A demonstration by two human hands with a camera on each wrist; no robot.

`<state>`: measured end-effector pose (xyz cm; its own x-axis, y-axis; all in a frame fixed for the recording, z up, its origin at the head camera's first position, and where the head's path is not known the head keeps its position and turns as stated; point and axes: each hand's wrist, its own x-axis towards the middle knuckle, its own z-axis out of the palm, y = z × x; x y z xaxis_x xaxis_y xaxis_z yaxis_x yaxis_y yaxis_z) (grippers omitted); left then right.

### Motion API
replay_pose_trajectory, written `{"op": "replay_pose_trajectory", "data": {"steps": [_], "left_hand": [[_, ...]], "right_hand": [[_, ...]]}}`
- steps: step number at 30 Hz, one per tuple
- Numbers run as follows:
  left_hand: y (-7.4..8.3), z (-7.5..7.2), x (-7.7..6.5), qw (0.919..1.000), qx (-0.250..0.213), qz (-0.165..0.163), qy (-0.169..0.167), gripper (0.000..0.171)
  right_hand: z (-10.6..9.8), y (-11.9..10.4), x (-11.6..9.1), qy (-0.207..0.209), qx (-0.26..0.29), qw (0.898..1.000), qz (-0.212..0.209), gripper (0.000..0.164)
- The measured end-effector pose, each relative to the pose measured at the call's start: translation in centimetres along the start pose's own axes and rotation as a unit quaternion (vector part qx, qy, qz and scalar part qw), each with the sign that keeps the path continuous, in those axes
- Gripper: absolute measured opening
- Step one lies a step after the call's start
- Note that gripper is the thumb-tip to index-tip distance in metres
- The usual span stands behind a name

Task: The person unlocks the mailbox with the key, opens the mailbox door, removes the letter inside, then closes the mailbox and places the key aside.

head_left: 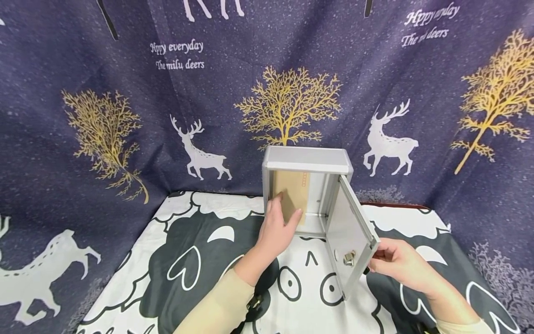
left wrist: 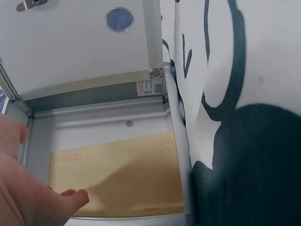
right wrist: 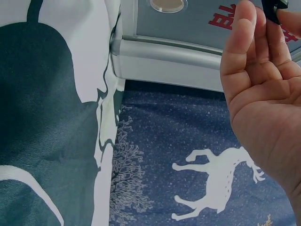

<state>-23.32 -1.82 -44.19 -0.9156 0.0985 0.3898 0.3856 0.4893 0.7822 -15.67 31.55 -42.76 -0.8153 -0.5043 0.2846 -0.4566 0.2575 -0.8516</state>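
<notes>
"How are the left fingers looking from your station?"

"I'm seeing the left hand (head_left: 278,227) reaching into the grey metal box (head_left: 306,155); its fingers are released, spreading loosely with the thumb apart; the brown envelope (head_left: 293,189) is standing just behind those fingers, its top rising above them; whether they're touching the paper, I cannot tell."

"And the right hand (head_left: 396,264)?"

"Its thumb and fingers are pinching a small black piece (right wrist: 270,12) at the outer face of the door (head_left: 344,227); red characters (right wrist: 221,22) are showing behind those fingers; the metal lock (head_left: 349,258) is sitting just left of them, on the inner face."

"What else is lying around the fingers?"

"The door is standing swung out between both hands; the printed cloth (head_left: 183,241) is spreading below the fingers; the dark blue curtain (head_left: 233,55) is hanging beyond them."
</notes>
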Motion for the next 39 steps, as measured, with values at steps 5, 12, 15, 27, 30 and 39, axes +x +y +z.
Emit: {"op": "replay_pose_trajectory", "data": {"steps": [5,12,15,27,30,39], "left_hand": [[-0.1,0.9,0.7,0.9999,0.0,-0.009,0.012,0.087],[0.4,1.8,1.6,0.9983,0.006,-0.058,-0.001,0.099],[0.3,2.4,1.8,0.9979,-0.022,-0.059,0.017,0.102],[-2.3,5.3,3.9,0.9897,-0.05,-0.055,0.122,0.111],[-1.4,4.8,3.9,0.9882,-0.065,-0.062,0.124,0.111],[0.0,4.1,4.1,0.9883,-0.044,-0.089,0.116,0.107]], "right_hand": [[0.0,0.0,0.0,-0.003,0.002,1.0,0.005,0.03],[0.1,0.2,-0.1,0.001,0.002,1.0,0.001,0.031],[0.2,0.3,-0.1,0.005,0.002,1.0,-0.002,0.032],[0.3,-0.1,0.1,0.002,-0.01,1.0,0.0,0.031],[0.2,-0.1,0.2,0.005,-0.016,1.0,-0.004,0.031],[0.3,0.0,0.1,0.011,-0.021,1.0,-0.008,0.032]]}}
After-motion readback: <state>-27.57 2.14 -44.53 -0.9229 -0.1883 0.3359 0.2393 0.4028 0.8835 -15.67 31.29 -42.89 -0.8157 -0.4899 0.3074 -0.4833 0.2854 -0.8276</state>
